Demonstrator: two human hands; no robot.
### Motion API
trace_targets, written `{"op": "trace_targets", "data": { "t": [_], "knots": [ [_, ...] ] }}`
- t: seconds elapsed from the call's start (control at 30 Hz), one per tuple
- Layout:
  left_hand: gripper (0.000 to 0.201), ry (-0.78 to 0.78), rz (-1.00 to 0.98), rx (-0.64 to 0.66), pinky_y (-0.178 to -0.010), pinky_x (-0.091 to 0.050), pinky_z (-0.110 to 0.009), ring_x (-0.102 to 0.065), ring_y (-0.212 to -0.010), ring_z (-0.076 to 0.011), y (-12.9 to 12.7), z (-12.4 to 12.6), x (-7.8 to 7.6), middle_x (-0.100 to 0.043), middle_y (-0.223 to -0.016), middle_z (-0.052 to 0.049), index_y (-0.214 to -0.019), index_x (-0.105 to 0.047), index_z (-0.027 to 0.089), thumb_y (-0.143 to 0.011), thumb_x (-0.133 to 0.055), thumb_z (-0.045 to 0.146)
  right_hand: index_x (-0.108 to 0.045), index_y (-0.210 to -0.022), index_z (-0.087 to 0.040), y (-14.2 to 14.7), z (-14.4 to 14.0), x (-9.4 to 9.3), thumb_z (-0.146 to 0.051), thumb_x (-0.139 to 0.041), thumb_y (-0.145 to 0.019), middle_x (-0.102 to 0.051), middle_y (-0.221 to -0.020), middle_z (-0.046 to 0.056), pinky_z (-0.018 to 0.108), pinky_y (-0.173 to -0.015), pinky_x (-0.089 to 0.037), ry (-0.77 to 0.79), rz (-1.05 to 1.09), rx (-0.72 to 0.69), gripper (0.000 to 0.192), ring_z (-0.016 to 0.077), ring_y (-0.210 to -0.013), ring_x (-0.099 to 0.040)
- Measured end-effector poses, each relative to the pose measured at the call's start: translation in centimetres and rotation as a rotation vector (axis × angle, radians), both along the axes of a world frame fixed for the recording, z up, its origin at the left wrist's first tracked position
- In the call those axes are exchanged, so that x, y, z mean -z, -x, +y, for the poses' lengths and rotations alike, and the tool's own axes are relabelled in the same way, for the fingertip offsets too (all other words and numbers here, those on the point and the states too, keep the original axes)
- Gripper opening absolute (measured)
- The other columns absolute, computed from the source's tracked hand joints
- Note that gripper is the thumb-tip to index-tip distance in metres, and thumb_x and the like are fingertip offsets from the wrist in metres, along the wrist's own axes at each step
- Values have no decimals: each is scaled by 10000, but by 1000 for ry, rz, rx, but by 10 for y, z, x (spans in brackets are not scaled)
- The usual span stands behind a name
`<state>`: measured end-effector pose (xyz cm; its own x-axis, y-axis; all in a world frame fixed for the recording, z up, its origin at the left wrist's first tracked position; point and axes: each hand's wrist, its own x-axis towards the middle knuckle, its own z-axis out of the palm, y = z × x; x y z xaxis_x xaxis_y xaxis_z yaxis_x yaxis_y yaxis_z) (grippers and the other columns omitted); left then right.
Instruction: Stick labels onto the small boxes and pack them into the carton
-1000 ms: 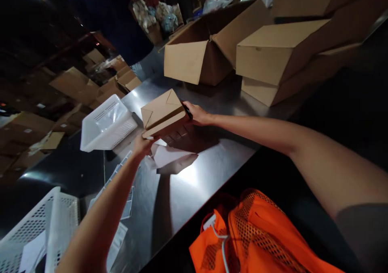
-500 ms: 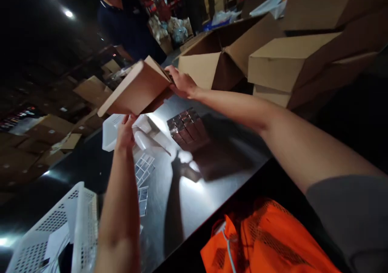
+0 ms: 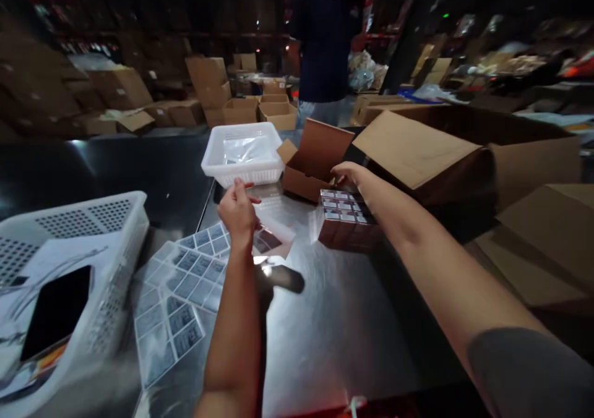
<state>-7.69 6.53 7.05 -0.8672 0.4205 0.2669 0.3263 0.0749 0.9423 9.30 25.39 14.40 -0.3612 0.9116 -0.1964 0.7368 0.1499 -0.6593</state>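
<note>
Unpacking stage, seemingly: right hand (image 3: 346, 174) spread loosely open over block of small cartons (image 3: 343, 217); left hand (image 3: 237, 206) pinched shut, contents unclear. Next probably called for gripping cartons.

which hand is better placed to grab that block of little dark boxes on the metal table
Probably the right hand: it hovers at the far edge of the small boxes. The left hand is off to their side, above the label sheets.
</note>
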Motion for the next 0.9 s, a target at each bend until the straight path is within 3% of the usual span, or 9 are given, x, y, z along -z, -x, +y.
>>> {"op": "trace_targets", "data": {
  "t": [0.13,0.23,0.33,0.43,0.5,0.6,0.7,0.8,0.9],
  "knots": [
    [594,15,2,-103,-730,-443,-315,-675,-720,-229,5,7,-1,-623,-533,-18,-917,-776,199,-970,-304,555,-363,-1463,-113,8,-25,22,-279,-601,-947,-458,-1435,186,340,-1039,-435,-316,64,41,592,252,-1258,-513],
    [588,16,38,-151,-755,-445,-323,-667,-730,-231,-5,9,-4,-602,-516,-18,-881,-777,194,-976,-302,528,-484,-1339,-184,8,-76,45,-422,-728,-840,-578,-1258,119,346,-992,-467,-514,296,-333,605,241,-1123,-580],
    [615,-42,27,-129,-742,-463,-320,-655,-681,-219,-18,7,-8,-593,-521,-16,-890,-767,177,-982,-272,532,-557,-1208,-189,6,-125,67,-478,-879,-644,-622,-1132,108,383,-913,-494,-489,388,-613,711,268,-1001,-617],
    [590,-95,15,-10,-720,-484,-313,-649,-637,-195,-25,-4,-11,-653,-609,-21,-963,-761,174,-964,-317,563,-588,-1122,-219,-5,-147,78,-323,-808,-750,-672,-925,29,343,-806,-502,-317,425,-586,445,227,-854,-653],
    [476,-98,72,126,-795,-493,-307,-686,-787,-204,-26,-18,-14,-733,-784,-37,-1031,-759,188,-898,-495,561,-594,-1102,-241,-20,-151,79,-265,-756,-788,-689,-844,-13,310,-765,-506,-179,489,-501,354,202,-804,-675],
    [537,11,0,500,-851,-496,-311,-682,-972,-245,-29,-40,-17,-761,-996,-62,-1102,-746,188,-698,-762,540,-607,-1089,-250,-47,-155,79,-272,-766,-763,-714,-845,-15,286,-725,-527,-35,560,-403,363,198,-809,-704],
    [555,172,-190,805,-744,-515,-317,-688,-826,-240,-42,-57,-18,-761,-905,-79,-987,-760,157,-578,-861,517,-617,-1107,-235,-73,-165,85,-264,-777,-732,-699,-770,-20,279,-661,-533,44,563,-349,409,199,-748,-706],
    [403,198,-161,875,-668,-493,-286,-650,-708,-187,-60,-63,-12,-735,-795,-61,-815,-745,156,-601,-865,476,-632,-1125,-215,-94,-173,90,-277,-785,-729,-699,-740,-24,280,-643,-535,126,553,-382,430,194,-711,-702],
    [337,201,-110,920,-651,-476,-269,-629,-682,-164,-76,-61,0,-717,-759,-45,-768,-725,167,-636,-847,452,-685,-1107,-185,-106,-174,91,-375,-818,-732,-745,-904,33,284,-737,-530,-26,547,-402,441,201,-854,-706]
  ]
}}
